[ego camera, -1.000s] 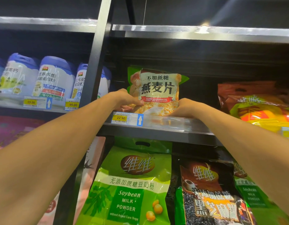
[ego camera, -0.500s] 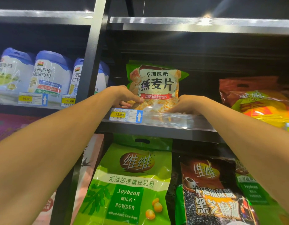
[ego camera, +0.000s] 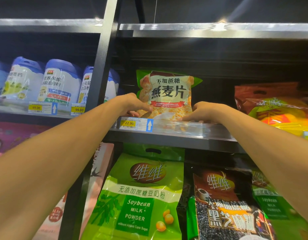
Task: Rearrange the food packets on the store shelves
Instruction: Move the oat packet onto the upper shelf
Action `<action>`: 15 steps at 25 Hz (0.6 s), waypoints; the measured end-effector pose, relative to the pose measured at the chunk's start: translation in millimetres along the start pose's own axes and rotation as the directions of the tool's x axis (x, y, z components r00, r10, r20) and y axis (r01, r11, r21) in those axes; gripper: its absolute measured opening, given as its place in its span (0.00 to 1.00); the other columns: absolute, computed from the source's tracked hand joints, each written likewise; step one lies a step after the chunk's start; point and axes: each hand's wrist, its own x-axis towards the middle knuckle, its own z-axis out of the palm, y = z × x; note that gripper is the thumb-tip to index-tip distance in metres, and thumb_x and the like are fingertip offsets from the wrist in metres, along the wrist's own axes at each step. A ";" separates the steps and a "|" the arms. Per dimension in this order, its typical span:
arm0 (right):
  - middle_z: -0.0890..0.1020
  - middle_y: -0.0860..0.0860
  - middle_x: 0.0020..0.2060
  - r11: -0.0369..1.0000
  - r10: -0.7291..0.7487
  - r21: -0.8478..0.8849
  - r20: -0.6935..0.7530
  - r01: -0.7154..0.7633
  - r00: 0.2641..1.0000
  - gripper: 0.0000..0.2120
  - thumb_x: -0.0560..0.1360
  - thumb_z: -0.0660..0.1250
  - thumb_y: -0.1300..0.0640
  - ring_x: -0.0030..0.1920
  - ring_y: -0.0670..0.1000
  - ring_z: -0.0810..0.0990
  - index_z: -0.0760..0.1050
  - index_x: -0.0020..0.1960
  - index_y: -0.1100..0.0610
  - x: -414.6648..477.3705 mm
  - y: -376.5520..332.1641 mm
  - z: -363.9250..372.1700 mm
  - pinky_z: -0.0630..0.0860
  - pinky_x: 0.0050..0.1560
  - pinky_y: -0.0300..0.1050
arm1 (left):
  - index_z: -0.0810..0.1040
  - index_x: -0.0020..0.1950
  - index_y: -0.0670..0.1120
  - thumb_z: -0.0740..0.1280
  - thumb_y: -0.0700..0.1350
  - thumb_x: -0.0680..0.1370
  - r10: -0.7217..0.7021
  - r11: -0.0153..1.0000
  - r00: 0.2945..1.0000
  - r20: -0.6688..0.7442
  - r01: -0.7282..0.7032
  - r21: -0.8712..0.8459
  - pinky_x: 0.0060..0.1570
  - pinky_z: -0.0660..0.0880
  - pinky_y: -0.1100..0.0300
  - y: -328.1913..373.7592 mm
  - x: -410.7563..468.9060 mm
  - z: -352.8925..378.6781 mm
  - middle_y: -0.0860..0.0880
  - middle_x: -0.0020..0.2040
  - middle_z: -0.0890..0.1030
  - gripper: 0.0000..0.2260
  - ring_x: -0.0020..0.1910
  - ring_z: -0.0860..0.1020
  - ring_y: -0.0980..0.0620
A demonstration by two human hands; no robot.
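I see a bright glare spot on the upper shelf edge [ego camera: 219, 25], deep dim shadow beneath it, sheen on the clear price rail [ego camera: 181, 127], and wide-angle bending with blur toward the corners.

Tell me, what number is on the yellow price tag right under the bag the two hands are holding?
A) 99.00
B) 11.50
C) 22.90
C: the yellow price tag on the shelf edge below the oat bag, which the left hand and right hand grip, reads 22.90.
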 end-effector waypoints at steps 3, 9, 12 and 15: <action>0.80 0.51 0.58 0.999 -0.032 -0.029 -0.037 0.031 0.999 0.40 0.69 0.77 0.36 0.57 0.54 0.79 0.72 0.72 0.57 -12.8 2.4 -3.6 0.74 0.52 0.49 | 0.70 0.55 0.49 0.76 0.53 0.76 0.038 0.998 0.999 -0.028 -0.037 0.058 0.53 0.76 0.50 0.5 -2.3 1.5 0.49 0.52 0.79 0.18 0.56 0.81 0.45; 0.79 0.53 0.64 0.984 -0.135 -0.142 -0.200 0.107 0.971 0.40 0.71 0.74 0.33 0.56 0.52 0.78 0.72 0.73 0.56 -34.8 12.4 -13.4 0.77 0.53 0.49 | 0.67 0.77 0.48 0.76 0.57 0.75 0.245 0.946 0.945 -0.217 -0.184 0.269 0.63 0.76 0.44 1.7 -17.0 6.1 0.44 0.74 0.73 0.36 0.68 0.75 0.42; 0.79 0.53 0.67 0.953 -0.239 -0.259 -0.335 0.155 0.911 0.40 0.71 0.66 0.26 0.62 0.54 0.78 0.73 0.72 0.53 -50.9 20.2 -15.9 0.77 0.59 0.52 | 0.68 0.78 0.53 0.71 0.65 0.76 0.469 0.825 0.829 -0.307 -0.287 0.486 0.61 0.76 0.43 2.9 -35.0 11.7 0.46 0.74 0.72 0.34 0.70 0.73 0.43; 0.75 0.52 0.71 0.909 -0.354 -0.365 -0.425 0.200 0.833 0.39 0.72 0.61 0.24 0.71 0.57 0.73 0.73 0.73 0.49 -76.8 29.5 -13.6 0.74 0.66 0.60 | 0.69 0.77 0.53 0.68 0.66 0.77 0.620 0.717 0.723 -0.305 -0.365 0.594 0.63 0.75 0.42 1.8 -59.4 21.4 0.48 0.74 0.73 0.32 0.72 0.71 0.44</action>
